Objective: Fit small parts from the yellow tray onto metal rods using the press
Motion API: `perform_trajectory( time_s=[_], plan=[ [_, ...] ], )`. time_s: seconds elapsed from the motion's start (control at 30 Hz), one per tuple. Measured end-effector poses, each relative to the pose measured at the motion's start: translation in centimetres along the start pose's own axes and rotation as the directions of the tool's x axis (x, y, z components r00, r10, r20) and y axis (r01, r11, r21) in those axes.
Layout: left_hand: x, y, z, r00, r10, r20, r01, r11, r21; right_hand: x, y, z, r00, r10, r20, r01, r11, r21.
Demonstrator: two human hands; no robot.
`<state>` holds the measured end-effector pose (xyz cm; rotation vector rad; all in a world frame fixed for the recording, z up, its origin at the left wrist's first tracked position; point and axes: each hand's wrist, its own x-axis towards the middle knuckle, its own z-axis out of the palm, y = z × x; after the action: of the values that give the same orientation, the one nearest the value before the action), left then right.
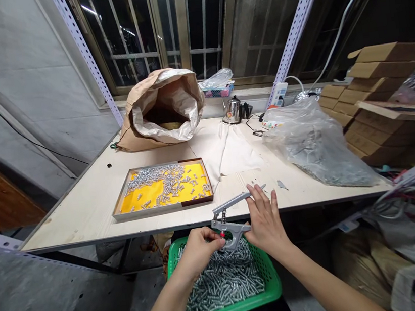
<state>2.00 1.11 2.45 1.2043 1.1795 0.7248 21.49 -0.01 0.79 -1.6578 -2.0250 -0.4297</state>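
My right hand (265, 219) grips the handles of grey metal snap pliers (228, 219), held over a green basket (271, 285) on my lap. My left hand (200, 250) is pinched at the jaws of the pliers, its fingertips closed on a small part near a red tip; I cannot make out the part. The basket holds a heap of small silver metal pieces (224, 281). On the table ahead, a shallow tray (119, 215) with a yellow lining carries several more silver pieces (164, 179).
A light wooden table (88, 207) spans the view. An open brown paper sack (161, 108) stands at the back, a clear plastic bag of parts (317, 146) at right, a kettle (232, 110) by the window. Cardboard boxes (367, 88) stack at far right.
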Motion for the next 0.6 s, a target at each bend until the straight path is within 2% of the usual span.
perform_trajectory(
  time_s=[0.13, 0.23, 0.3, 0.47, 0.6],
  plan=[
    [-0.4, 0.1, -0.3, 1.000, 0.010, 0.004, -0.011, 0.999, 0.032, 0.3, -0.3, -0.3, 0.999, -0.006, -0.031, 0.006, 1.000, -0.010],
    [-0.7, 0.1, -0.8, 0.999, 0.013, 0.043, -0.012, 1.000, -0.015, 0.5, 0.1, -0.4, 0.998, -0.046, -0.044, 0.045, 0.999, -0.014],
    [-0.9, 0.0, -1.1, 0.999, 0.030, 0.036, -0.027, 0.996, -0.083, 0.7, 0.6, -0.1, 0.996, -0.093, 0.005, 0.093, 0.995, -0.035],
    [-1.2, -0.4, -1.5, 0.984, -0.027, -0.174, -0.007, 0.981, -0.193, 1.7, 1.7, 0.9, 0.967, -0.199, 0.159, 0.212, 0.975, -0.065],
    [-1.4, -0.3, -0.9, 0.987, -0.065, -0.148, 0.029, 0.971, -0.237, 2.8, 1.5, 0.7, 0.957, -0.209, 0.202, 0.230, 0.969, -0.091]
  ],
)
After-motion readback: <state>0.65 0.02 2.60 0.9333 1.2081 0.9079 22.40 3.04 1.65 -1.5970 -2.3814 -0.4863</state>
